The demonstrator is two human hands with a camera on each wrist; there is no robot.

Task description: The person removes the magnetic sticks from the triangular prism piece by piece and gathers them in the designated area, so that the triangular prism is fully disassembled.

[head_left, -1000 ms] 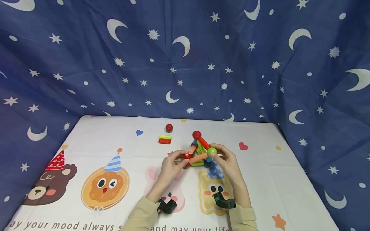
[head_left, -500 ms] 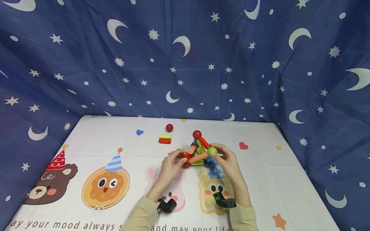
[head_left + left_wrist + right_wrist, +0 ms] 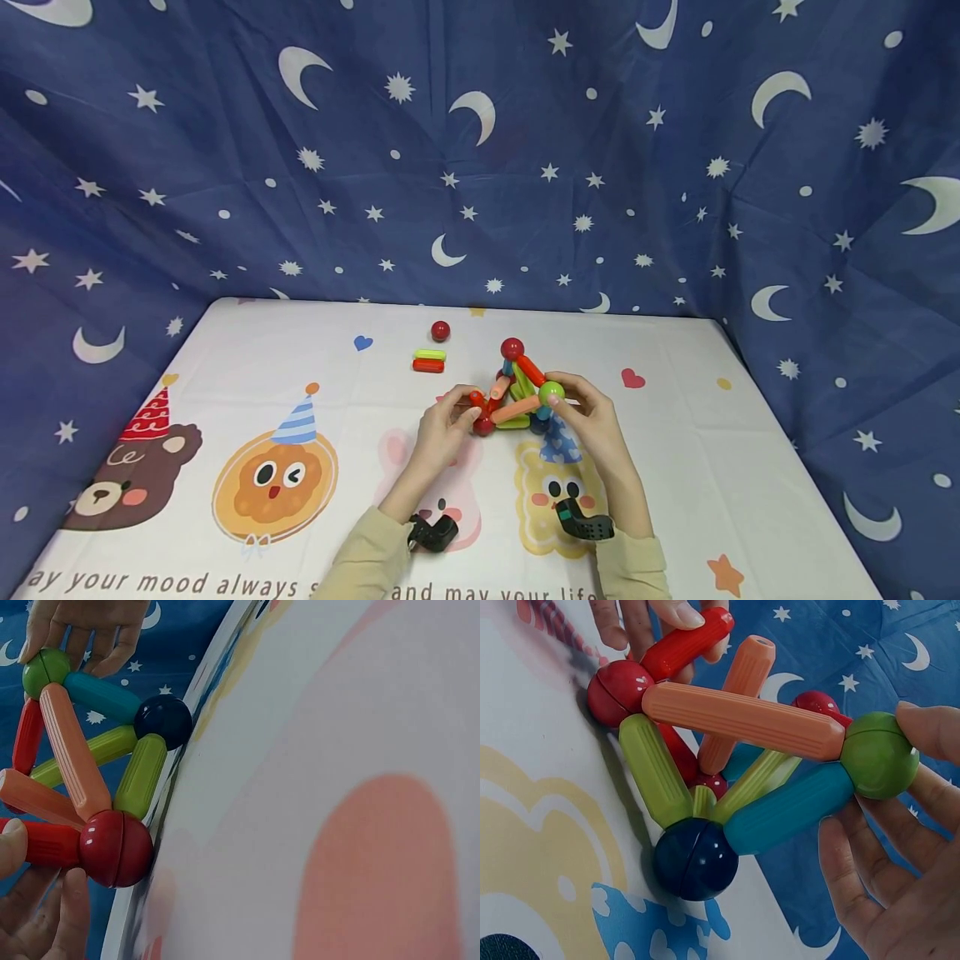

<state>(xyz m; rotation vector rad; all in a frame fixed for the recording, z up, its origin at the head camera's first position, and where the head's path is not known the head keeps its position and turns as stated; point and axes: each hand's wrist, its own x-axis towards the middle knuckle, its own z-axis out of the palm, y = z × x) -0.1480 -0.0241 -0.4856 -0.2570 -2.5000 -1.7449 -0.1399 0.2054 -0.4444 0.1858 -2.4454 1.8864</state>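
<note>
A frame of magnetic rods and balls stands on the table between both hands. My left hand [image 3: 442,429] pinches a short red rod [image 3: 688,645], whose inner end touches a red ball [image 3: 117,849]. My right hand [image 3: 596,421] holds the green ball [image 3: 880,755] between thumb and fingers. From the green ball an orange rod [image 3: 742,720] runs to the red ball, and a blue rod [image 3: 789,808] runs to the navy ball [image 3: 696,859]. A second orange rod [image 3: 500,388] slants up with one end free. Another red ball [image 3: 512,348] sits at the top.
Behind the left hand lie a loose red ball [image 3: 440,331], a yellow-green rod [image 3: 430,355] and a red rod [image 3: 428,366]. The white tablecloth [image 3: 300,337] has printed cartoon figures. A blue starry curtain [image 3: 360,167] rises behind the table.
My left hand has shifted slightly left, tilting its red rod outward, so the red ball beneath shows more fully. My right hand keeps its hold on the green ball.
</note>
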